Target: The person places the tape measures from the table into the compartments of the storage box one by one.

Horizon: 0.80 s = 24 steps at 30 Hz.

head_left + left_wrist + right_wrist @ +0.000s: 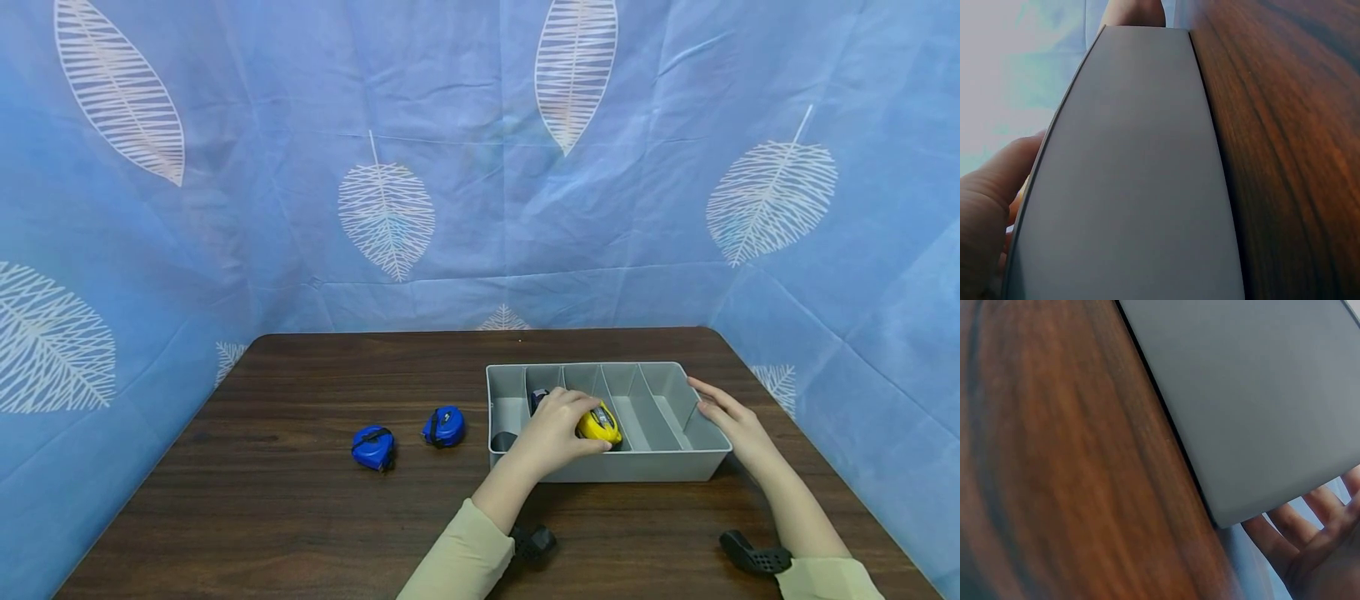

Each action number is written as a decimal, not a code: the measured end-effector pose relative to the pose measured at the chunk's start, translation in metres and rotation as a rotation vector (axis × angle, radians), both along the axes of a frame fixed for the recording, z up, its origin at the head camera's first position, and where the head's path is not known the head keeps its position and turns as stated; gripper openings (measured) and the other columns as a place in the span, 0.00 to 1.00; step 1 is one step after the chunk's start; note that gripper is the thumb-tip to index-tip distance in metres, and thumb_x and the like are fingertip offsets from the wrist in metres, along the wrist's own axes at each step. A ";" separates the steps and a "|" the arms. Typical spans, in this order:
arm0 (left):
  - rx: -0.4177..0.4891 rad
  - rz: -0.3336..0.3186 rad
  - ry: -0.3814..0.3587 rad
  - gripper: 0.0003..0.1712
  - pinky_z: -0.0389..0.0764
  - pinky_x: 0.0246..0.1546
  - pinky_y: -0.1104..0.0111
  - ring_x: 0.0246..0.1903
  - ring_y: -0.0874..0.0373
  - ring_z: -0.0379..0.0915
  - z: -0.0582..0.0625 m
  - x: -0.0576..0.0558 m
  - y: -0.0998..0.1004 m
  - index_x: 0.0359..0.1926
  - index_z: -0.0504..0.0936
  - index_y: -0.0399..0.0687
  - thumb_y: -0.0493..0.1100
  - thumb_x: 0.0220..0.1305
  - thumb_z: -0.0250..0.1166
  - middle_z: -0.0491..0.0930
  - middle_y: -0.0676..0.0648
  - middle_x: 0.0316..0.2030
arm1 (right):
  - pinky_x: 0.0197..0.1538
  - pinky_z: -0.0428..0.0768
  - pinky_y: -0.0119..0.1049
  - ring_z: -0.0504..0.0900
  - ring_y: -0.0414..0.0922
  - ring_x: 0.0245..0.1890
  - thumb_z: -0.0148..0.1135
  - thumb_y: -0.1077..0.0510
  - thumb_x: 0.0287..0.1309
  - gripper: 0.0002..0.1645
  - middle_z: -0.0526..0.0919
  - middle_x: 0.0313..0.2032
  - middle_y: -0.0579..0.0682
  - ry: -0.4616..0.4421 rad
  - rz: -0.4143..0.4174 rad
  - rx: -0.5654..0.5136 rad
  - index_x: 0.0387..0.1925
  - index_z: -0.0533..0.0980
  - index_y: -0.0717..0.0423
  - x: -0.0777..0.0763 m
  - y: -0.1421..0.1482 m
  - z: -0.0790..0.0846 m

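Note:
My left hand (553,427) reaches over the front wall of a grey divided box (622,468) and grips a yellow tape measure (600,425) between thumb and fingers. The tape measure sits at the third compartment from the left, partly covered by the hand. In the left wrist view, the thumb (997,181) lies along the box's top edge. My right hand (738,425) touches the box's right end with fingers extended; the right wrist view shows those fingers (1291,525) against the end wall. Behind the left hand, a dark object (538,398) shows in the second compartment.
Two blue tape measures with black straps, a nearer one (372,447) and a farther one (444,427), lie on the brown table (300,517) left of the box. A dark rounded object (503,441) is in the leftmost compartment. A blue leaf-print cloth (465,217) hangs behind the table.

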<state>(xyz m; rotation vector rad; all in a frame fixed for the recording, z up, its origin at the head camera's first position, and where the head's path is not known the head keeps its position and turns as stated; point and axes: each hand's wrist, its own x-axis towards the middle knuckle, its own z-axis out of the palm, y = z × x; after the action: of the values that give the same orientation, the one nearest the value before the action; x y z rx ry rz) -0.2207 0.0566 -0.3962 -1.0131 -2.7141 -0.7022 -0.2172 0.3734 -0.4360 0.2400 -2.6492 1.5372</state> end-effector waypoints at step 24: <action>-0.100 -0.009 0.054 0.31 0.65 0.55 0.67 0.50 0.61 0.69 0.002 -0.003 0.001 0.59 0.79 0.57 0.63 0.56 0.67 0.77 0.57 0.55 | 0.54 0.53 0.73 0.49 0.72 0.65 0.42 0.47 0.74 0.33 0.46 0.70 0.70 -0.007 -0.005 0.007 0.75 0.51 0.50 -0.001 0.001 0.000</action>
<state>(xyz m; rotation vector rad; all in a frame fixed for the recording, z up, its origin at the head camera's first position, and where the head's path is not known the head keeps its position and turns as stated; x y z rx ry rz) -0.2233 0.0577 -0.3944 -1.0500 -2.7240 -0.5366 -0.2179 0.3741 -0.4357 0.2280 -2.6588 1.5307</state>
